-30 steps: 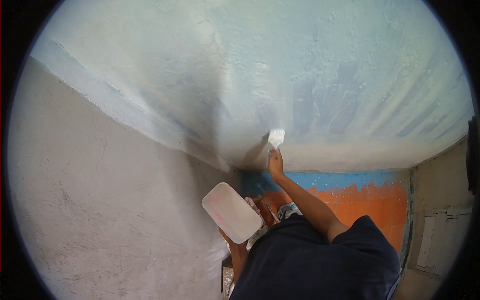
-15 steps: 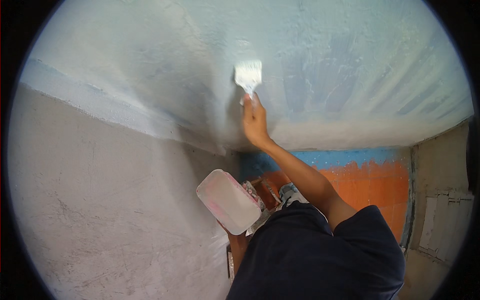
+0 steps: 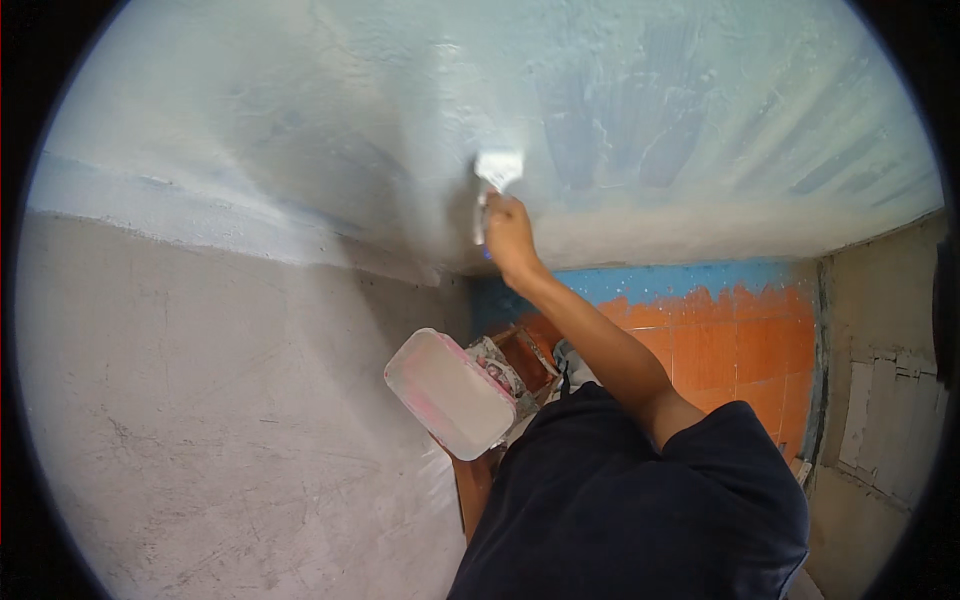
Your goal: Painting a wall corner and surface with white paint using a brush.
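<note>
My right hand [image 3: 510, 232] is closed round the handle of a flat paintbrush [image 3: 499, 168], its bristles coated white. The bristles meet the pale blue wall [image 3: 640, 120] in front of me, where wet-looking streaks show. Lower down on the left, my left hand [image 3: 470, 468] holds up a rectangular plastic tub [image 3: 452, 395] with pinkish smears along its inside. Whitish paint appears to lie in the tub. Most of the left hand's fingers are hidden beneath and behind it.
A bare grey plaster wall [image 3: 180, 400] stands close on my left, meeting the blue wall at a corner. Below are orange tiles [image 3: 710, 350] with a ragged blue band [image 3: 660, 283]. Cluttered wooden pieces [image 3: 530, 360] sit behind the tub. Another rough wall [image 3: 880, 300] rises at right.
The brush and my right hand have moved down the wall, with the brush handle now tilted differently. My view has shifted slightly; the tub stays in my left hand.
</note>
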A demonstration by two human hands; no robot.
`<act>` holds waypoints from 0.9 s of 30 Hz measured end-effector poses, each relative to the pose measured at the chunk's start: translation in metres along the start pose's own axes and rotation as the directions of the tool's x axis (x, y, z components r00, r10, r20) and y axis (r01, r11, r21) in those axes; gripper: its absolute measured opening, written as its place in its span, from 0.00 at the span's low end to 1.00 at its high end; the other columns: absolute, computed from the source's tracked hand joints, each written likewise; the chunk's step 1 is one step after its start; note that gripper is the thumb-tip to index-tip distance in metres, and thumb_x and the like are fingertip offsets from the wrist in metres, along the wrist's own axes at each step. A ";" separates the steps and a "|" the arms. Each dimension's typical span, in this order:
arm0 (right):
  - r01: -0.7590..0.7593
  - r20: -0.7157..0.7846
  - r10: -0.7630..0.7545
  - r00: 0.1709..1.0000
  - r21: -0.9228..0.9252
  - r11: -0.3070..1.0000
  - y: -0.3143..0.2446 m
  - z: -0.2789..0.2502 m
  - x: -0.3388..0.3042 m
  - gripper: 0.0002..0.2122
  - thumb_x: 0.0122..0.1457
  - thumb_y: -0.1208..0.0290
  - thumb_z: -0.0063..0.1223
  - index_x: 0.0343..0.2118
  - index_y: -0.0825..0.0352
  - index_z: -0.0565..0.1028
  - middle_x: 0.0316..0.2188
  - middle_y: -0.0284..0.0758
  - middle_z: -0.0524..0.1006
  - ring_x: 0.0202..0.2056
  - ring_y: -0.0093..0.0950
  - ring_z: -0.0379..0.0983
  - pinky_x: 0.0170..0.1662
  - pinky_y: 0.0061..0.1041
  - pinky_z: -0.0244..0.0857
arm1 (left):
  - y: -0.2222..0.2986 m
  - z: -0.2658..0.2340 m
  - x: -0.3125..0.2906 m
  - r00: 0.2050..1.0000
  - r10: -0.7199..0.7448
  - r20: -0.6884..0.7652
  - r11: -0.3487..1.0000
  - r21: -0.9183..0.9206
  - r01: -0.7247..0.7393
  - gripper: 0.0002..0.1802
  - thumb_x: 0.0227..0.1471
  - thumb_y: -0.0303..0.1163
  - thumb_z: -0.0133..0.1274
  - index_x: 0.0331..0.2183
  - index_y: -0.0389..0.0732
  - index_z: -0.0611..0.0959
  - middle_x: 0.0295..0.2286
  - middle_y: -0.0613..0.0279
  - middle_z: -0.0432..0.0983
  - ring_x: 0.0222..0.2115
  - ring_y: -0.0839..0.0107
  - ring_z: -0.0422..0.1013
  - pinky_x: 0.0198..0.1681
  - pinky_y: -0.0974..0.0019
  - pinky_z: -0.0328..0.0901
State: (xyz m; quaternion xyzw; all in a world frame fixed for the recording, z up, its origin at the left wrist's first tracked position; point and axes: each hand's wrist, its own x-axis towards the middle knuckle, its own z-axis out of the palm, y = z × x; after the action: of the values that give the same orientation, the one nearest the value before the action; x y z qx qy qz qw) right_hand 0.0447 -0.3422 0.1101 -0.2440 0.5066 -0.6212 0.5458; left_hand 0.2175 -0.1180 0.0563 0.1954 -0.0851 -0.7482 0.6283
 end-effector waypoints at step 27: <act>0.303 0.061 -0.303 0.951 0.000 0.953 -0.010 -0.010 0.018 0.18 0.75 0.56 0.36 0.35 0.65 0.70 0.21 0.23 0.60 0.24 0.14 0.55 0.26 0.21 0.53 | -0.005 -0.004 0.024 0.994 0.093 0.063 0.994 0.043 -0.096 0.46 0.60 0.66 0.43 0.70 0.52 0.54 0.63 0.43 0.58 0.58 0.43 0.64 0.58 0.34 0.64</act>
State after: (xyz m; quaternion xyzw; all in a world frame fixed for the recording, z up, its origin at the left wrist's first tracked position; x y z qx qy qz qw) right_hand 0.0269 -0.3565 0.1113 -0.3402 0.4495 -0.6875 0.4578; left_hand 0.2113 -0.1398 0.0460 0.1827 -0.1305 -0.7210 0.6555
